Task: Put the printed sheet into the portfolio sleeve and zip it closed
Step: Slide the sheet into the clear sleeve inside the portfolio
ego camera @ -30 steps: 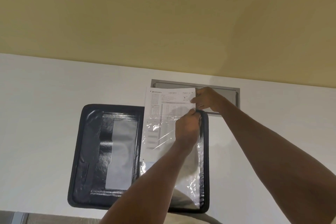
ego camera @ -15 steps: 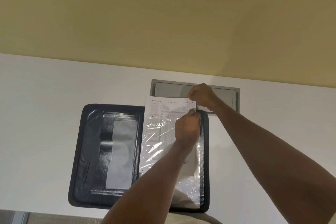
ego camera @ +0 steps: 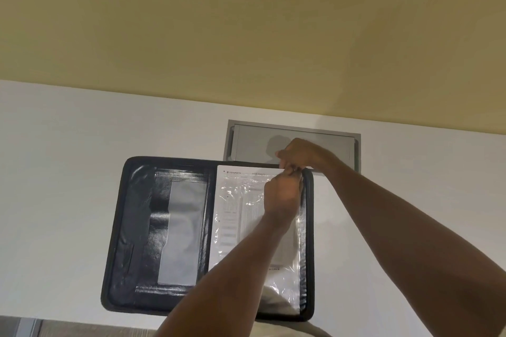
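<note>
A black zip portfolio point(ego camera: 137, 227) lies open flat on the white table. On its right half is a clear plastic sleeve point(ego camera: 232, 227), and the printed sheet point(ego camera: 241, 172) sits almost fully inside it, only a narrow top strip showing above the plastic. My left hand point(ego camera: 282, 194) pinches the sleeve's top right corner. My right hand point(ego camera: 298, 153) pinches the top right corner of the sheet just beyond it. The two hands touch at the fingertips.
A grey metal cable hatch point(ego camera: 252, 142) is set into the white table point(ego camera: 68, 172) right behind the portfolio. A yellow wall point(ego camera: 246, 35) rises behind the table. The table's near edge runs along the bottom left.
The sheet has slid down into the sleeve: it stuck out well past the portfolio's top edge, now only a thin strip shows. My right hand came down with it; my left hand stayed put.
</note>
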{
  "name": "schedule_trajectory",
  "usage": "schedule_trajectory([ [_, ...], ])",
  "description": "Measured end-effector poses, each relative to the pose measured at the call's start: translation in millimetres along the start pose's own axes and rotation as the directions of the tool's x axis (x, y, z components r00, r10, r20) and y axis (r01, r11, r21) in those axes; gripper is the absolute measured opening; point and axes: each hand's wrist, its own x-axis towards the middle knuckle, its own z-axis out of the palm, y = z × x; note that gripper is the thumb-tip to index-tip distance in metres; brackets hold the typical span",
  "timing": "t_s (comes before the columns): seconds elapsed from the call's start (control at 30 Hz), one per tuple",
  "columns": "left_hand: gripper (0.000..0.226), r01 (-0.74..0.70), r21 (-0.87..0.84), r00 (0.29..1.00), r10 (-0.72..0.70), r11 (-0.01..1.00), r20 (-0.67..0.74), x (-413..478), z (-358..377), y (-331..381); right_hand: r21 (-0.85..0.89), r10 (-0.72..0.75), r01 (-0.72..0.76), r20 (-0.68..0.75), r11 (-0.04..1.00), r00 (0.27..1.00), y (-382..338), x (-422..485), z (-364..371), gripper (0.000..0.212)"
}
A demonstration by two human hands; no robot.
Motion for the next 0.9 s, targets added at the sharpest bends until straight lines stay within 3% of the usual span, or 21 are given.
schedule_trajectory([
  [0.2, 0.021, 0.035, 0.028, 0.997, -0.037, 0.999, 0.067, 1, -2, 2, -0.156, 0.014, -0.002, 0.076, 0.988, 0.997, -6, -4, -1, 0.075],
  [0.37, 0.023, 0.02, 0.068, 0.997, -0.024, 0.997, 0.069, 1, -3, 3, -0.229, 0.024, 0.004, 0.118, 0.974, 0.993, -7, -3, 3, 0.085],
  [0.67, 0.023, 0.031, 0.122, 0.992, -0.045, 0.992, 0.116, 0, -3, 6, -0.285, 0.002, 0.048, 0.174, 0.957, 0.985, -8, -5, 7, 0.081],
  [0.9, 0.027, 0.042, 0.113, 0.991, -0.056, 0.993, 0.12, -2, -3, 5, -0.332, -0.103, 0.168, 0.205, 0.928, 0.973, -8, -11, 7, 0.071],
])
